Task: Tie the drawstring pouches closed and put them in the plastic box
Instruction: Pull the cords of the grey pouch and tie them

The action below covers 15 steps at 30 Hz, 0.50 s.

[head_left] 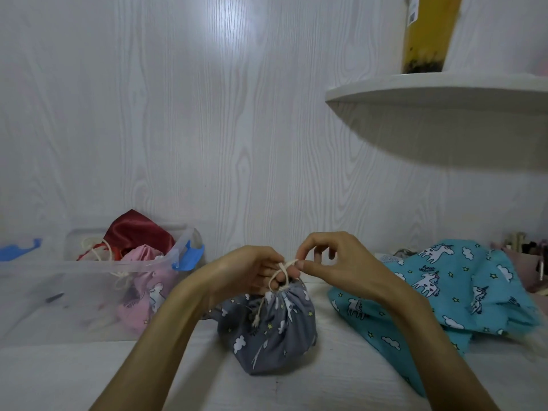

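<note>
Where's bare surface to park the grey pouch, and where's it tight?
Free: white surface in front of the plastic box, left of the grey pouch; narrow strip between that pouch and the teal unicorn fabric. Crowded: box's right half holds pink and red pouches.

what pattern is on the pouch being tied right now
Grey pouch with white unicorns, clouds and small yellow stars, seen in the head view.

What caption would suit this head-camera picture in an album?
Both hands, left hand and right hand, knot the cord of a grey pouch beside the plastic box.
</note>
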### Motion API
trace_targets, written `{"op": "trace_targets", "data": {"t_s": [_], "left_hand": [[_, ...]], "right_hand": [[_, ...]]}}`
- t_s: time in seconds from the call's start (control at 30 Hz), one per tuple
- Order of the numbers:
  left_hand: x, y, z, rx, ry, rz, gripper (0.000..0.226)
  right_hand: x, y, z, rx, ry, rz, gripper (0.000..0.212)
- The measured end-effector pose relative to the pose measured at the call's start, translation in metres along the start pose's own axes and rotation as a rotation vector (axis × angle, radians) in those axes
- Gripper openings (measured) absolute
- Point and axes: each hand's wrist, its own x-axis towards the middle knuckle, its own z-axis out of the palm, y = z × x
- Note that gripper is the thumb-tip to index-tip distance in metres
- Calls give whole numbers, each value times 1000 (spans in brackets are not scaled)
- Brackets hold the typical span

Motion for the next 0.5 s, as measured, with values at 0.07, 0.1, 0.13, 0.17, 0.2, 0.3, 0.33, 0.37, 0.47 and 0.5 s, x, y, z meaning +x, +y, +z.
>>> {"op": "trace_targets", "data": {"t_s": [0.07, 0.1, 0.13, 0.17, 0.2, 0.3, 0.33, 0.37, 0.47, 0.5], "left_hand": [[-2, 1, -4, -16, 33, -1, 39], [-3, 2, -4, -22, 41, -1, 36], [-3, 3, -3, -26, 46, -4, 32], [-4, 3, -3, -26, 50, -7, 29], [-4, 3, -2, -22, 52, -9, 30], [-4, 3, -3, 3, 39, -12, 44], [-4, 3, -3, -2, 38, -15, 42], [-4, 3, -4, -13, 44, -17, 38], [-5, 2, -10, -29, 95, -12, 36], [-5, 2, -13, -20, 110, 1, 34]], "right_hand": [[1, -1, 2, 24, -6, 9, 8], [1, -2, 3, 34, -2, 2, 12], [1, -3, 3, 33, -3, -10, 16], [0, -3, 3, 23, -10, -23, 19], [0, -4, 4, 11, -20, -34, 21], [0, -3, 7, -21, -8, -41, 15], [1, -3, 8, -31, 8, -37, 11], [1, -2, 7, -36, 15, -29, 8], [-2, -1, -4, 46, -76, 16, 11], [-4, -3, -10, 122, -108, 38, 14]]}}
